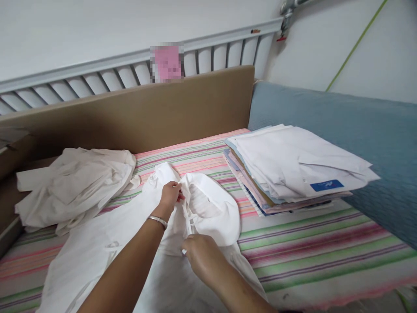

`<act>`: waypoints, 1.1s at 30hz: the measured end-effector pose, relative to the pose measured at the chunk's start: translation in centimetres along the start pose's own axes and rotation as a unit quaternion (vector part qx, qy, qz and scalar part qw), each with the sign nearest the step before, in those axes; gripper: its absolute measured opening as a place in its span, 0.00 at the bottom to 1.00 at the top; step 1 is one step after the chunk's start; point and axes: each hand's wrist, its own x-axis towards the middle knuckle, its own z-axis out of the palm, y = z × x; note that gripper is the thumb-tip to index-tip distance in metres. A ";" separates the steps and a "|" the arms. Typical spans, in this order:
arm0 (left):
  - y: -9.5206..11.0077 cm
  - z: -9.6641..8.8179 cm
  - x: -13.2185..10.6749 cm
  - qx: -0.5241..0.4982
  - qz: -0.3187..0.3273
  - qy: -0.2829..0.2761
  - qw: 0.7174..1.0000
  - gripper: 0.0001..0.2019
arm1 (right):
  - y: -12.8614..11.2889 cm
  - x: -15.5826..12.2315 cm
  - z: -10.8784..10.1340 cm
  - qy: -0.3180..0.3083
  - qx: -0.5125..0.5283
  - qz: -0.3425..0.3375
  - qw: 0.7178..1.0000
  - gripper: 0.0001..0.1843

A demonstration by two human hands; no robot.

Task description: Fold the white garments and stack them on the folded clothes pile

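A thin white garment (127, 221) with narrow tie strips lies spread out in front of me. At its far end a rounded, hood-like part (224, 213) is folded open to the right. My left hand (170, 194), with a bracelet on its wrist, pinches the cloth beside the opening. Nearer to me, my right hand (199, 253) is closed on the garment's front edge, and a bit of white shows between its fingers. A thin white tie runs between the two hands. The lower garment is partly hidden under my forearms.
The garment lies on a striped cloth (293, 252). A crumpled white cloth heap (81, 182) is at left, a stack of folded garments (293, 161) at right. Behind stand a brown board (195, 104) and a radiator (110, 80); a blue padded side (384, 165) bounds the right.
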 end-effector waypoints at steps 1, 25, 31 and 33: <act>0.0 0.0 0.0 -0.009 0.001 0.000 1.000 0.11 | 0.0 0.0 -0.1 -0.012 0.007 -0.004 1.000 0.10; -4.9 -5.4 -7.3 0.340 0.107 0.059 0.932 0.05 | 3.2 1.7 -2.7 0.204 0.365 0.234 0.877 0.06; -5.0 -8.0 -7.3 0.333 0.120 0.046 0.934 0.06 | -1.6 -1.4 -4.5 -0.070 0.507 0.063 0.857 0.26; -5.2 -8.5 -7.2 0.340 0.124 0.049 0.931 0.06 | -2.0 -2.0 -4.4 -0.152 0.476 0.018 0.866 0.21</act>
